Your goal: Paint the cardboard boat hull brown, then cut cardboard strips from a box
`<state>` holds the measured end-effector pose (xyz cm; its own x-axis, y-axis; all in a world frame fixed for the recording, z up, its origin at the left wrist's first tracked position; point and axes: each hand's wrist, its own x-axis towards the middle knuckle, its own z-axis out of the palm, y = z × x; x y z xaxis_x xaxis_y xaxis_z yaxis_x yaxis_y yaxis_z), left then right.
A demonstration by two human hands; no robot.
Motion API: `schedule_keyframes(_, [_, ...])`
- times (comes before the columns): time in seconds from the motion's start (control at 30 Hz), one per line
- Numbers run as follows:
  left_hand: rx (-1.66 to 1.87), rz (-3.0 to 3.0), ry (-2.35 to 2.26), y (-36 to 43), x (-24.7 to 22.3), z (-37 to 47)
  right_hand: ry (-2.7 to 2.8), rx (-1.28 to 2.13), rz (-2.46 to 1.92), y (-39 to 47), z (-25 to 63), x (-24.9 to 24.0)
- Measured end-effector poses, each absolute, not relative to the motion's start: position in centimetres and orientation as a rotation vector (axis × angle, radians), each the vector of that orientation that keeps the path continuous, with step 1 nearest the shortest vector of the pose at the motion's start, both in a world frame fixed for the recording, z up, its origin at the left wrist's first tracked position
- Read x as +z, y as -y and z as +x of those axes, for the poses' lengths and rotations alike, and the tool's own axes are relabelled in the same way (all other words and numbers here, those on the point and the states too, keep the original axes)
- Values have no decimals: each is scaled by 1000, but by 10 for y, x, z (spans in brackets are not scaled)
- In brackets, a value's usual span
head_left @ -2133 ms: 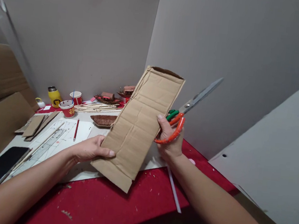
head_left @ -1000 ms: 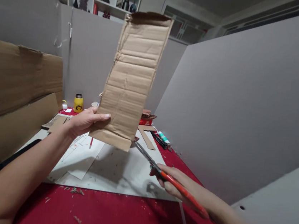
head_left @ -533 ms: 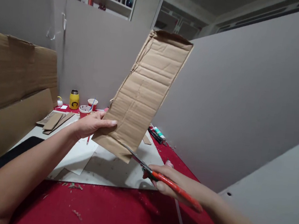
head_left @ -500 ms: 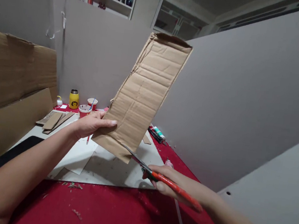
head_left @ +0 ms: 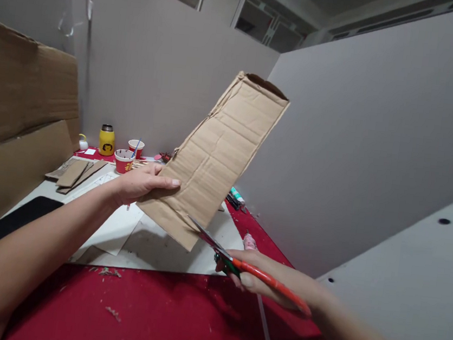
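Note:
A long creased piece of cardboard point(head_left: 224, 148) is held up at a slant over the table. My left hand point(head_left: 143, 182) grips its lower left edge, thumb on the face and fingers behind. My right hand point(head_left: 255, 274) is closed on scissors point(head_left: 267, 279) with red and green handles. One blade lies across the front of the cardboard near its lower right corner; the scissors look parted around that edge.
On the red-covered table point(head_left: 144, 313) lies a white board point(head_left: 160, 250). Cardboard strips point(head_left: 74, 173), a black tablet-like slab point(head_left: 11, 227), paper cups point(head_left: 124, 161) and a yellow bottle point(head_left: 106, 141) are at the left. Large cardboard point(head_left: 22, 92) stands far left.
The cardboard's top end has tilted lower and to the right. The scissors' handles look slightly further apart. The view has shifted, moving the table things a little left and up.

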<state>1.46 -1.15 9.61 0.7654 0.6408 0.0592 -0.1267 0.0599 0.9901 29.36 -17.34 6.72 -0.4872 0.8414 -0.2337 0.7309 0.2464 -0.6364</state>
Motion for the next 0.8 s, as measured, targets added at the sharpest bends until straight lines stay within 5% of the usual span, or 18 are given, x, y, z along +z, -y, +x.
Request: schedule_keyframes(0.8, [606, 1390, -434, 13, 82, 26, 2256, 1207, -1394, 181, 288, 63])
